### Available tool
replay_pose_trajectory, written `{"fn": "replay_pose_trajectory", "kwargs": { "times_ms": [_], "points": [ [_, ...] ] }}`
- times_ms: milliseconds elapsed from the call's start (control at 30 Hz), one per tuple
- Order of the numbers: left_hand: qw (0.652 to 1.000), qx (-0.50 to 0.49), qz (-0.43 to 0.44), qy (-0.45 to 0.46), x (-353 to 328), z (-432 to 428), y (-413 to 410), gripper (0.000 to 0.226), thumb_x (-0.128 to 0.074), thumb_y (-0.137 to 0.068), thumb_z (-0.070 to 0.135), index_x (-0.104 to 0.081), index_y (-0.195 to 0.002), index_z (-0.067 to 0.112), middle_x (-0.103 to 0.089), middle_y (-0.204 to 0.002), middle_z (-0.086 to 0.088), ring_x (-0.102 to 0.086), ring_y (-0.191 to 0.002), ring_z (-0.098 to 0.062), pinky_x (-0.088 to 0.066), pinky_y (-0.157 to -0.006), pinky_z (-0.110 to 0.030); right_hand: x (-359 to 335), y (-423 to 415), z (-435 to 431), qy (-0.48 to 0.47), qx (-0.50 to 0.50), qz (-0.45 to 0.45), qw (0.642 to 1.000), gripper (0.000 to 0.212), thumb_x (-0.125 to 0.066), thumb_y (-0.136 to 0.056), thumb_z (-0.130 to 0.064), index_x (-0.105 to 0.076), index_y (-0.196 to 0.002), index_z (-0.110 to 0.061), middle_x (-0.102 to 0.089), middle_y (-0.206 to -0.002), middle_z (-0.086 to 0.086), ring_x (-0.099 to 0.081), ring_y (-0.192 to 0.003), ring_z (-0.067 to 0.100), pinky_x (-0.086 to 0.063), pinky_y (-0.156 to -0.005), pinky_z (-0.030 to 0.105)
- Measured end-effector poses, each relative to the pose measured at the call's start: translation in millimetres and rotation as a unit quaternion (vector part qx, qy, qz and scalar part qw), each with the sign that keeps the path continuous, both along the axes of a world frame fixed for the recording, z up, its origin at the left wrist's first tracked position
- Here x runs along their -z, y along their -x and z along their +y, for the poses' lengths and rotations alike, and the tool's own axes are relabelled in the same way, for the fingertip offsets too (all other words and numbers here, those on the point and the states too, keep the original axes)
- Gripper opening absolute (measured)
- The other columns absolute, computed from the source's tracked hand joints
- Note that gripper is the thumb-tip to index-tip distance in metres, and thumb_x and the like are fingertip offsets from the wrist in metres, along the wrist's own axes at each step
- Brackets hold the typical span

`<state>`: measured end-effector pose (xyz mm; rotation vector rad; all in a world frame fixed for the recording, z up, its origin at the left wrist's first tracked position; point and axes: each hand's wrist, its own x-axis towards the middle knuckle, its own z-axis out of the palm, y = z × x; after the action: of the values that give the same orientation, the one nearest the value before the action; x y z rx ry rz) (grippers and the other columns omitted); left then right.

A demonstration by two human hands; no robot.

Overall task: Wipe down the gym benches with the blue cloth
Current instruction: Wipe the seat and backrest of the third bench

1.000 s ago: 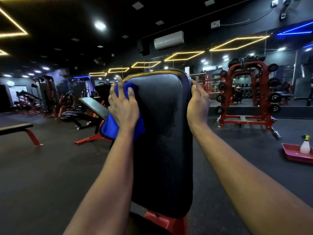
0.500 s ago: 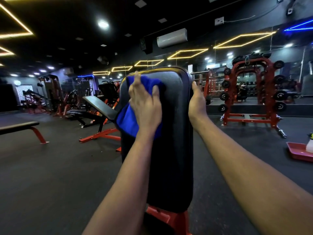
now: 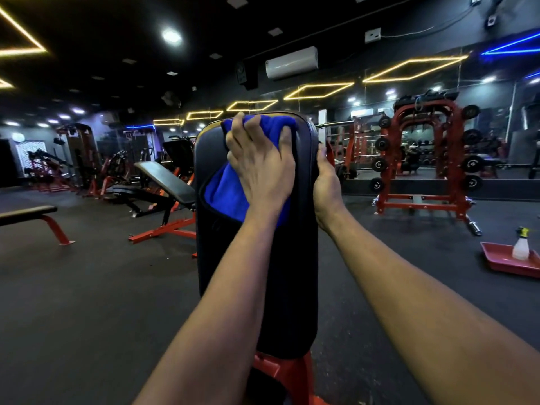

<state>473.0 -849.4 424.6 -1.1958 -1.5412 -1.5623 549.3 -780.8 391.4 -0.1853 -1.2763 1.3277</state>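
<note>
An upright black bench back pad [image 3: 280,287] stands in front of me on a red frame [image 3: 280,372]. My left hand [image 3: 260,168] lies on the pad's upper face with its fingers curled into the blue cloth [image 3: 222,191], pressing it against the pad near the top edge. The cloth bunches over the top and hangs below my palm to the left. My right hand [image 3: 325,185] grips the pad's right edge, its fingers hidden behind the pad.
An incline bench [image 3: 163,179] and a flat bench [image 3: 29,213] stand to the left on the dark floor. A red weight rack [image 3: 423,159] stands at the back right before a mirror. A red tray [image 3: 496,261] with a spray bottle [image 3: 521,247] lies on the floor at right.
My left hand has slid the blue cloth from the pad's upper left corner rightward across the top. My right hand has kept its hold on the right edge.
</note>
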Motion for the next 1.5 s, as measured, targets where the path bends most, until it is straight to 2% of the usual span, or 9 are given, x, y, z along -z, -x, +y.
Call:
{"fn": "replay_pose_trajectory", "kwargs": {
  "times_ms": [300, 533, 800, 967, 1067, 1200, 1267, 1400, 1500],
  "points": [
    [1.000, -0.017, 0.007, 0.026, 72, -12, -13, 0.039, -0.049, -0.093, 0.049, -0.039, -0.124, 0.027, -0.034, -0.142, -0.005, -0.032, -0.125, -0.027, -0.031, -0.097, -0.048, 14, 5, 3, 0.033, -0.011, 0.011, 0.999, 0.067, -0.047, -0.096, -0.057, -0.053, -0.140, -0.006, -0.057, -0.141, 0.011, -0.051, -0.133, 0.022, -0.036, -0.116, 0.040],
    [0.998, -0.019, 0.057, 0.026, -7, 1, -20, 0.049, -0.037, -0.095, 0.053, -0.028, -0.141, 0.035, -0.025, -0.154, -0.003, -0.019, -0.144, -0.026, -0.022, -0.111, -0.056, 21, 2, 5, 0.070, -0.102, 0.064, 0.990, 0.045, -0.030, -0.107, -0.039, -0.064, -0.121, -0.014, -0.070, -0.119, 0.002, -0.065, -0.112, 0.016, -0.052, -0.091, 0.026],
    [0.995, -0.021, 0.057, 0.084, 95, -18, -35, 0.053, -0.039, -0.100, 0.054, -0.024, -0.150, 0.048, -0.005, -0.165, 0.006, -0.002, -0.151, -0.021, -0.021, -0.116, -0.054, 33, -20, -7, 0.082, -0.167, 0.013, 0.982, 0.055, -0.024, -0.110, -0.032, -0.073, -0.094, -0.011, -0.077, -0.085, 0.002, -0.073, -0.078, 0.008, -0.056, -0.067, 0.018],
    [0.994, -0.034, 0.053, 0.094, 36, -6, -28, 0.057, -0.029, -0.098, 0.062, -0.014, -0.152, 0.050, 0.001, -0.165, 0.003, 0.004, -0.151, -0.023, -0.013, -0.118, -0.053, 32, -20, -12, 0.058, -0.132, -0.029, 0.989, 0.047, -0.035, -0.101, -0.051, -0.063, -0.123, -0.020, -0.071, -0.120, 0.001, -0.068, -0.108, 0.012, -0.053, -0.093, 0.027],
    [0.994, -0.037, 0.064, 0.074, 16, -1, -24, 0.057, -0.027, -0.098, 0.061, -0.014, -0.153, 0.048, -0.003, -0.165, 0.002, 0.001, -0.151, -0.024, -0.012, -0.120, -0.052, 33, -24, -6, 0.006, -0.080, -0.095, 0.992, 0.046, -0.034, -0.101, -0.052, -0.062, -0.125, -0.024, -0.067, -0.128, 0.000, -0.063, -0.117, 0.013, -0.048, -0.102, 0.033],
    [0.996, -0.039, 0.063, 0.051, 68, -9, -34, 0.056, -0.034, -0.101, 0.053, -0.021, -0.154, 0.040, -0.011, -0.165, 0.003, -0.006, -0.152, -0.021, -0.018, -0.120, -0.048, 7, -46, 6, -0.126, 0.128, -0.168, 0.969, 0.036, -0.035, -0.108, -0.036, -0.064, -0.124, -0.023, -0.067, -0.124, -0.002, -0.061, -0.112, 0.009, -0.048, -0.099, 0.034],
    [0.995, -0.035, 0.066, 0.062, 102, -17, -36, 0.058, -0.037, -0.100, 0.050, -0.021, -0.155, 0.037, -0.010, -0.165, 0.002, -0.005, -0.152, -0.021, -0.018, -0.120, -0.047, -21, -53, 1, -0.177, 0.135, -0.128, 0.966, 0.035, -0.034, -0.108, -0.028, -0.059, -0.132, -0.025, -0.061, -0.128, -0.007, -0.057, -0.114, 0.004, -0.047, -0.094, 0.022],
    [0.997, -0.020, 0.034, 0.062, 118, -20, -37, 0.070, -0.040, -0.099, 0.049, -0.010, -0.158, 0.026, -0.008, -0.165, 0.003, -0.003, -0.152, -0.019, -0.018, -0.120, -0.047, -68, -42, -7, -0.252, 0.098, -0.168, 0.948, 0.032, -0.039, -0.105, -0.025, -0.064, -0.125, -0.020, -0.066, -0.115, -0.001, -0.063, -0.106, 0.014, -0.048, -0.096, 0.036],
    [0.999, 0.002, -0.024, 0.040, 80, -11, -39, 0.078, -0.042, -0.098, 0.051, -0.002, -0.158, 0.019, -0.005, -0.165, 0.004, 0.003, -0.152, -0.014, -0.011, -0.122, -0.045, -69, -40, 3, -0.245, 0.075, -0.155, 0.954, 0.033, -0.038, -0.106, -0.021, -0.063, -0.126, -0.018, -0.066, -0.115, -0.007, -0.063, -0.106, 0.006, -0.048, -0.091, 0.028]
  ]
}}
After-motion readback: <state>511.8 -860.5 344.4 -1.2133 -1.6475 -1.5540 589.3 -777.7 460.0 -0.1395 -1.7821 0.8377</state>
